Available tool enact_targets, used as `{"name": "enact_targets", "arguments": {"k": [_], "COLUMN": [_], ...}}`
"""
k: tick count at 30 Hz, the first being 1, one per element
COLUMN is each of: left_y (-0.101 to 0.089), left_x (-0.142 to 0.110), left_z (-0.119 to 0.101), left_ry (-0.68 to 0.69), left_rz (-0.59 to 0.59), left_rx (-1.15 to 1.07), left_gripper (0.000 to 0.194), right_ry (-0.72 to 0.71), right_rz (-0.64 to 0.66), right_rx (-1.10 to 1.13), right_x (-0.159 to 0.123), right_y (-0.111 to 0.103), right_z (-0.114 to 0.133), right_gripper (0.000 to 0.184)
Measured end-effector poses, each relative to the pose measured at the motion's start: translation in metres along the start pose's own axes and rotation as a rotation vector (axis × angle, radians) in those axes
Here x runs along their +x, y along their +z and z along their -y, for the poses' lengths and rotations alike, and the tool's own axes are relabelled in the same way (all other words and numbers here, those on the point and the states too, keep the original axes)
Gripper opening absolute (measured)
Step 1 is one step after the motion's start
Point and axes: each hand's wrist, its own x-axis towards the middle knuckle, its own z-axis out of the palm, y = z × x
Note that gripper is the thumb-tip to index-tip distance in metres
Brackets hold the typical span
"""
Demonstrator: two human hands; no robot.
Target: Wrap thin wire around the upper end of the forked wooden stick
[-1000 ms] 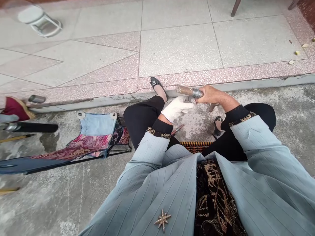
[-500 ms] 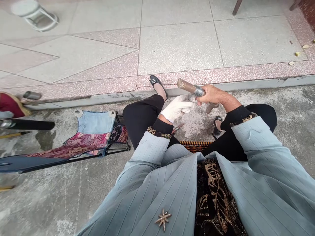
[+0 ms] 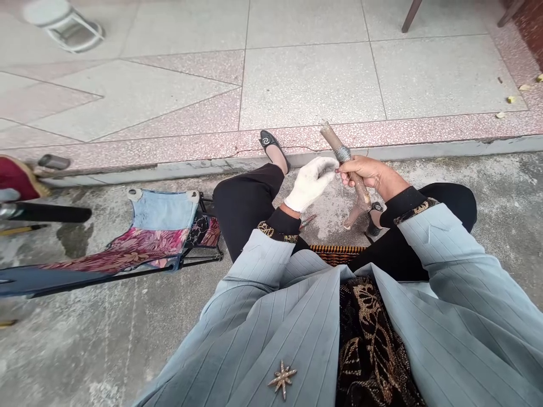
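Note:
My right hand (image 3: 367,171), bare, is closed around a forked wooden stick (image 3: 358,195), held tilted with its cut end up and to the left. A coil of silvery wire (image 3: 343,153) is wound around the stick just above my fingers. My left hand (image 3: 311,182), in a white knitted glove, has thumb and fingers pinched together against the right thumb tip. A thin loose strand shows near these fingertips; its end is hidden. Below the hands, a small reddish tool (image 3: 307,221) lies on the concrete, partly covered by my sleeve.
To the left stands a folding chair (image 3: 163,215) with denim and flowered cloth. Beyond it are a black cylinder (image 3: 55,214), a metal cup (image 3: 54,161) and another person's red shoe (image 3: 17,178). A raised step edge (image 3: 195,167) runs across ahead. A white stool (image 3: 72,31) is at upper left.
The stick has turned more upright, its cut end moving right and its forked lower end coming into view. My left hand has shifted slightly, its fingers now at the right thumb.

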Motion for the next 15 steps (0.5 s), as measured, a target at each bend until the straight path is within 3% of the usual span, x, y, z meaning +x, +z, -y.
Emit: {"name": "enact_targets", "arguments": {"k": [5, 11, 15], "left_y": [-0.004, -0.007, -0.007], "left_x": [0.003, 0.005, 0.004], "left_z": [-0.006, -0.005, 0.000], "left_ry": [-0.018, -0.009, 0.015], "left_rz": [0.083, 0.131, 0.084], "left_rx": [0.102, 0.216, 0.118], "left_gripper": [0.036, 0.012, 0.011], "right_ry": [0.035, 0.061, 0.059], "right_rz": [-0.028, -0.002, -0.006], "right_rx": [0.012, 0.014, 0.029], "right_x": [0.003, 0.006, 0.007], "right_y": [0.003, 0.003, 0.000], "right_z": [-0.005, -0.011, -0.012], "right_gripper": [0.014, 0.011, 0.009]}}
